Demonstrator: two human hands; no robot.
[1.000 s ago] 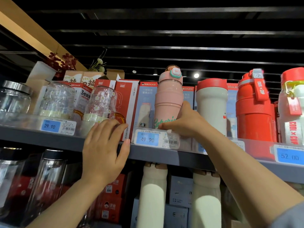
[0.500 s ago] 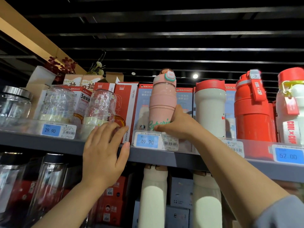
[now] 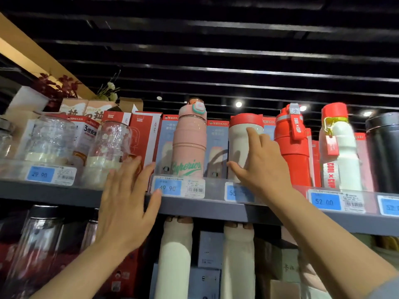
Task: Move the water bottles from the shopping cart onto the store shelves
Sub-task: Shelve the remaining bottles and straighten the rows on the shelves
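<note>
pink bottle (image 3: 189, 143) stands free mid-frame; right hand (image 3: 262, 167), fingers spread on the white bottle (image 3: 241, 147), could topple it; left hand (image 3: 127, 203) relaxed, empty.

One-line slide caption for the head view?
Pink bottle stands on the shelf; right hand touches the white bottle.

Gap between pink bottle (image 3: 190, 143) and white bottle (image 3: 240, 145) (boxes behind).

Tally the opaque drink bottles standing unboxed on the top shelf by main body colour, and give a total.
Pink: 1
White with red cap: 2
Red: 1
Black: 1
Total: 5
</note>
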